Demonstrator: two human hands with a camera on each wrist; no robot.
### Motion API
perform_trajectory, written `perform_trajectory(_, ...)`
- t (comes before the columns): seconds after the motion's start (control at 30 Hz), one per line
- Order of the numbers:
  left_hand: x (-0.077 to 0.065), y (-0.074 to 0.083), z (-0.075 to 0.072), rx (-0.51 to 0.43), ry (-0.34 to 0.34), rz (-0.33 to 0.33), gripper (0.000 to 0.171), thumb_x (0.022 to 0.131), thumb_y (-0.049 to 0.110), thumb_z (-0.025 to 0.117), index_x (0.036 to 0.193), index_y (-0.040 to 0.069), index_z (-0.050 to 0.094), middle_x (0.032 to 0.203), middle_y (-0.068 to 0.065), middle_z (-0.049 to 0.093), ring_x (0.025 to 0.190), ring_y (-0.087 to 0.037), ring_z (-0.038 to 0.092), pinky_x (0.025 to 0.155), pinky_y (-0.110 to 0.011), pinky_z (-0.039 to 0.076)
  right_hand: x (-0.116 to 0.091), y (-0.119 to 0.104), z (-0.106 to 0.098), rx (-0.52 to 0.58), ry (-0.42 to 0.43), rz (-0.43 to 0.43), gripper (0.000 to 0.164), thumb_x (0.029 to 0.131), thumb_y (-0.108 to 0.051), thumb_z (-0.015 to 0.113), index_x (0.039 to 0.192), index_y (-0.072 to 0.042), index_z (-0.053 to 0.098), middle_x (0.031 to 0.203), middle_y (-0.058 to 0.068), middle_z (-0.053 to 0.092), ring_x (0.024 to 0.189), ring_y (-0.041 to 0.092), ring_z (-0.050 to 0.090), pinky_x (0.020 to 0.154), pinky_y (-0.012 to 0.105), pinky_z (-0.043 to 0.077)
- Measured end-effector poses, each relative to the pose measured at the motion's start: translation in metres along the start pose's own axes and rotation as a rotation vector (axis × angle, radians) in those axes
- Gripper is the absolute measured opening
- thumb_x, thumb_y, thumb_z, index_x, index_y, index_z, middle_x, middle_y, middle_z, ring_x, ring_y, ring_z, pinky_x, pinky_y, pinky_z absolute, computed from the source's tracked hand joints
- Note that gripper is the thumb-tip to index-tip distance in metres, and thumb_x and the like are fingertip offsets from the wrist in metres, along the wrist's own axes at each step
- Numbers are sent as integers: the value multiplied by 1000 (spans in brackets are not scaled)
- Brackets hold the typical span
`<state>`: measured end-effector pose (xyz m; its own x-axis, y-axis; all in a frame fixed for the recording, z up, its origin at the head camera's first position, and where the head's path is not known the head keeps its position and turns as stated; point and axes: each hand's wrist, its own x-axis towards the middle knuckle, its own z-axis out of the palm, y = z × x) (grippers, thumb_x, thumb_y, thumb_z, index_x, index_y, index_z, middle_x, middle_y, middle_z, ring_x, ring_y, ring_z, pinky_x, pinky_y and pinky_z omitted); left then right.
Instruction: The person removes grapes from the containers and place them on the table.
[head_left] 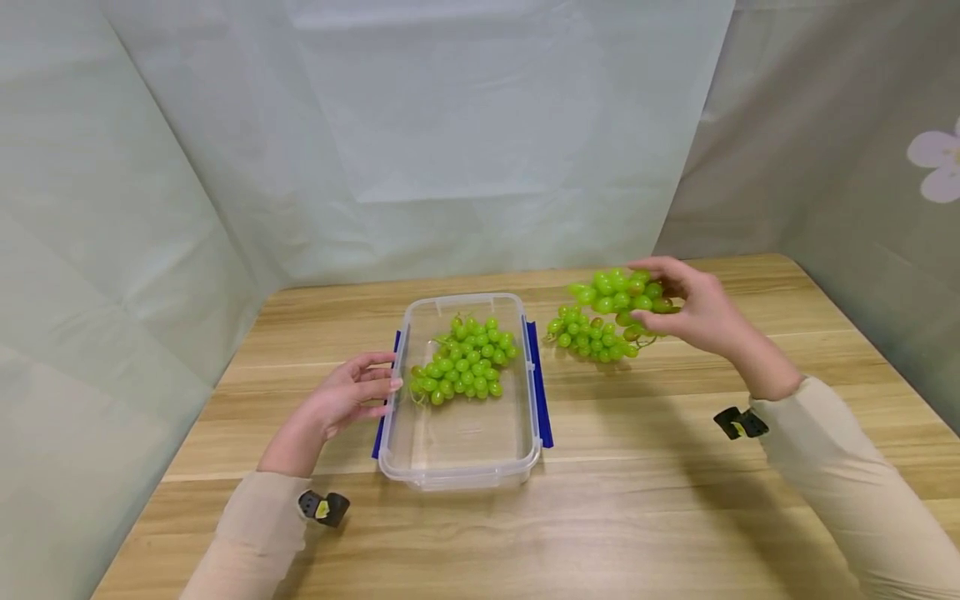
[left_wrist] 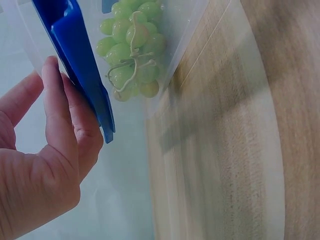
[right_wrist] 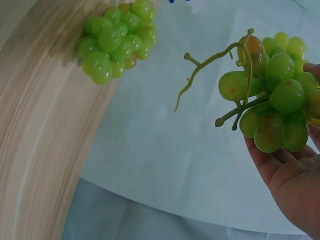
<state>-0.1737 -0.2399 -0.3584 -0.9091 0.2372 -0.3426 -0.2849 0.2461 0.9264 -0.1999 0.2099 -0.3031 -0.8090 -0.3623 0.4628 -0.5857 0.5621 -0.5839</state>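
A clear plastic container (head_left: 461,442) with blue side latches (head_left: 540,387) stands on the table, and green grapes (head_left: 465,362) lie inside it. At its left side, my left hand (head_left: 347,397) touches the rim and wall with fairly straight fingers; the left wrist view shows these fingers beside the blue latch (left_wrist: 75,45). My right hand (head_left: 697,308) holds up a bunch of green grapes (head_left: 611,292) between thumb and fingers, its stem (right_wrist: 210,62) sticking out in the right wrist view. Just below it, another bunch of grapes (head_left: 588,337) rests on the table, right of the container.
The wooden table (head_left: 637,517) has pale cloth (head_left: 480,150) hanging behind it and at its left. A darker cloth with a flower print (head_left: 937,158) hangs at the right. Small black devices (head_left: 322,508) are worn on both wrists over beige sleeves.
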Motion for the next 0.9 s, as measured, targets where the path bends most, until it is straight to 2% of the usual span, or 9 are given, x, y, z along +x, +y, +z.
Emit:
perform_trajectory(0.5,-2,1,2,-9,-2,9,68,93,15,60,148,2,21,143,-26,31,102,-16,57,78,-23,56,-7,14,-11,-30,-24,92,54,81,-3,71,132,-3,51,110,16,59,88,-3,50,72,5,44)
perform_trajectory(0.9,-2,0,3,-12,7,21,66,93,15,59,147,2,23,140,-24,33,99,-13,57,77,-22,56,-11,33,-13,-26,-25,66,56,81,2,70,133,-3,50,114,18,57,91,-7,47,72,3,43)
